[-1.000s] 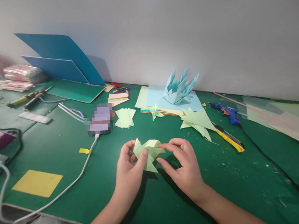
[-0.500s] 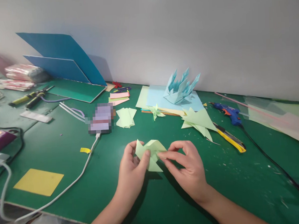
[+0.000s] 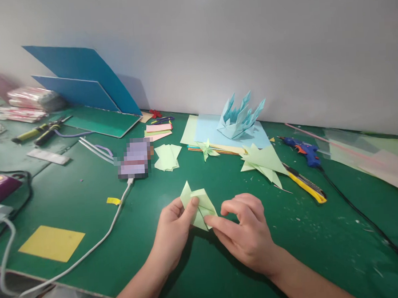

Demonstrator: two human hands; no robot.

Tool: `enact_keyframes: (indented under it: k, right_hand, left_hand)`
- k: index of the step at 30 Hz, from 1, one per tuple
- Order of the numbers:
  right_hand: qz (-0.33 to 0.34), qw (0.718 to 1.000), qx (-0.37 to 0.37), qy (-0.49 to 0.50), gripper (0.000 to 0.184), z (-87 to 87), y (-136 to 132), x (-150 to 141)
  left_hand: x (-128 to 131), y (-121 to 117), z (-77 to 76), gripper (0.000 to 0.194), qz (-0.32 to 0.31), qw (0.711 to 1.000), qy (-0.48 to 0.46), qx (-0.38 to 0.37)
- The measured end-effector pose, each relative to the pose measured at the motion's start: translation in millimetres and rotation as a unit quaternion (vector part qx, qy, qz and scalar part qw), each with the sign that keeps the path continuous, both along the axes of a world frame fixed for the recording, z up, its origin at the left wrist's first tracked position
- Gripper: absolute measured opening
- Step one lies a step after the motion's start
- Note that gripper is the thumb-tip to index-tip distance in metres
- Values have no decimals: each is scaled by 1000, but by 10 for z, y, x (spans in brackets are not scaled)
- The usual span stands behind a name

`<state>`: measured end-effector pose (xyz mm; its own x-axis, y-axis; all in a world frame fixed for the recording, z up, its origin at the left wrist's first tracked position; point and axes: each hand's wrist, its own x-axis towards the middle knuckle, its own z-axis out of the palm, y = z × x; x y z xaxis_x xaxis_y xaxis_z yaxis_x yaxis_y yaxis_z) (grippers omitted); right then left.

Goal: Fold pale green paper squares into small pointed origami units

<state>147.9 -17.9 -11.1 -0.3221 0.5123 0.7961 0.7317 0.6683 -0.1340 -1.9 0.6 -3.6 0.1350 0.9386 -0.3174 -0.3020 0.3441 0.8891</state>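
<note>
A folded sheet of light green origami paper (image 3: 200,206) is held above the green table in front of me. My left hand (image 3: 175,223) pinches its left side, thumb on top and fingers behind. With my right hand (image 3: 243,233) I grip the lower right part, the index finger pressing on the fold and the thumb beneath it. Beyond my hands lie a stack of light green paper pieces (image 3: 168,157), a folded green paper flower (image 3: 206,149) and a pile of folded green paper (image 3: 261,159).
A blue origami piece (image 3: 239,120) stands on coloured sheets at the back. To the right lie a yellow utility knife (image 3: 307,185) and a blue glue gun (image 3: 302,149) with its cord. A white cable (image 3: 105,234) and a yellow sheet (image 3: 52,243) lie left.
The green paper has turned slightly in my hands. My right hand has moved down and left, its index finger now pressing lower on the paper.
</note>
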Motion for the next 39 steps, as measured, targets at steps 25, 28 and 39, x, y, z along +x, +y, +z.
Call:
enact_keyframes:
  k: [25, 28, 39]
  right_hand:
    - [6, 999, -41, 6, 16, -18, 6, -19]
    - [12, 999, -36, 5, 17, -11, 5, -23]
    - [8, 999, -39, -2, 18, -15, -5, -13]
  left_hand:
    - [44, -23, 60, 29, -46, 999, 6, 9]
    - [44, -24, 68, 28, -50, 999, 3, 10]
    - [24, -20, 28, 25, -62, 998, 18, 24]
